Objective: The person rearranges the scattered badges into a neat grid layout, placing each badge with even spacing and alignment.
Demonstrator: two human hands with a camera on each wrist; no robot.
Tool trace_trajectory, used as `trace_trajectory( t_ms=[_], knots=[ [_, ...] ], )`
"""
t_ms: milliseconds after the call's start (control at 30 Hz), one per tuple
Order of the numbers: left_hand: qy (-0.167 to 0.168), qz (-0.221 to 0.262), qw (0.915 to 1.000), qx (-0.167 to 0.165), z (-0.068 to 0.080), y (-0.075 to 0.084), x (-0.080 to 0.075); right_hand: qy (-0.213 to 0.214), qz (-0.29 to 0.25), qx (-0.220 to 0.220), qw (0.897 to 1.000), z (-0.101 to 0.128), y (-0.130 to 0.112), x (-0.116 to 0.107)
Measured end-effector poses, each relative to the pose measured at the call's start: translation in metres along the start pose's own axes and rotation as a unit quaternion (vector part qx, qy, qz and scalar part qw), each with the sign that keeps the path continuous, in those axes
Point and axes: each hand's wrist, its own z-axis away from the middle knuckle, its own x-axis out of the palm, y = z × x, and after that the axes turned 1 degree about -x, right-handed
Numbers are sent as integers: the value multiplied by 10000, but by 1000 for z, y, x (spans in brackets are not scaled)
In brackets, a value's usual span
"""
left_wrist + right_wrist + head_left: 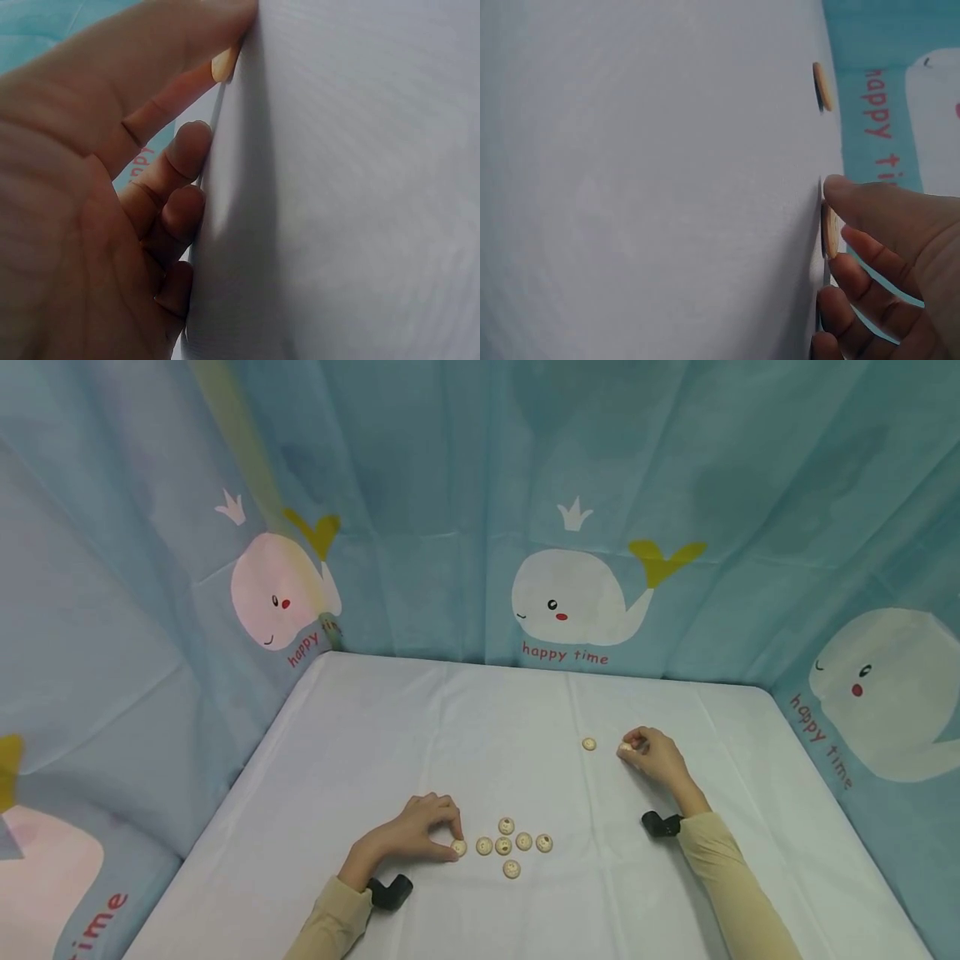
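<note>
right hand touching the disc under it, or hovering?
Touching. The right wrist view shows the right hand pinching the wooden disc between thumb and fingers, against the table.

A white-clothed table (360,735) carried a near cluster of small round wooden discs (510,846) and, farther back to the right, two more discs (588,744).

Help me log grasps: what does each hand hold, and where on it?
The right hand pinches a round wooden disc by its rim. The left hand fingers the end disc of a row at its edge.
</note>
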Motion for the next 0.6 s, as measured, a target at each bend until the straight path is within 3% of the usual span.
trace_trajectory(
  t_ms=[600],
  knots=[
    [14, 9, 10000, -49, 0, 1, 1, 154, -76, -317, 9994, 19, -24, 10]
  ],
)
